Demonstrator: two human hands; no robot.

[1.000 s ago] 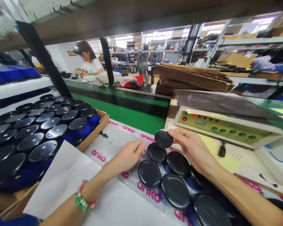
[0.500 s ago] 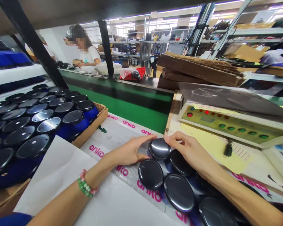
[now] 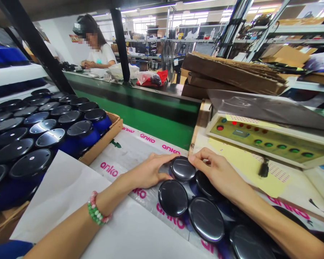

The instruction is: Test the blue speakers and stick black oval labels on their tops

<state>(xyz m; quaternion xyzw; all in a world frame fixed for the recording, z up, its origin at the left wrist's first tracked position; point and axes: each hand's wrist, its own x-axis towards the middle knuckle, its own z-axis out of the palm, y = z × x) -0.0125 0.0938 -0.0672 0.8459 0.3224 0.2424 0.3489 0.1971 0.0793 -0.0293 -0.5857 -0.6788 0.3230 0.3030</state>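
Both hands are at one round black-topped piece (image 3: 183,168), at the far end of a group of similar pieces. My left hand (image 3: 149,170), with a beaded bracelet at the wrist, curves around its left side, thumb nearer me and fingers beyond. On the opposite side, my right hand (image 3: 214,166) has its thumb and forefinger at the top's right edge. Just below are another shiny black top (image 3: 173,198) and a larger-looking one (image 3: 206,219). My right forearm covers part of the group. Beneath them lies plastic sheeting (image 3: 129,147) printed with pink "anko" lettering.
At left, a cardboard tray (image 3: 115,131) holds many blue pieces with black tops. White paper (image 3: 135,230) lies before me. A control box (image 3: 261,138) with lit buttons stands right, and a green belt (image 3: 156,120) runs beyond. Across it sits a co-worker (image 3: 101,54).
The view has shifted slightly. Both hands keep nearly the same hold on the black-topped piece. Across the belt, the co-worker's head and hands have moved a little.
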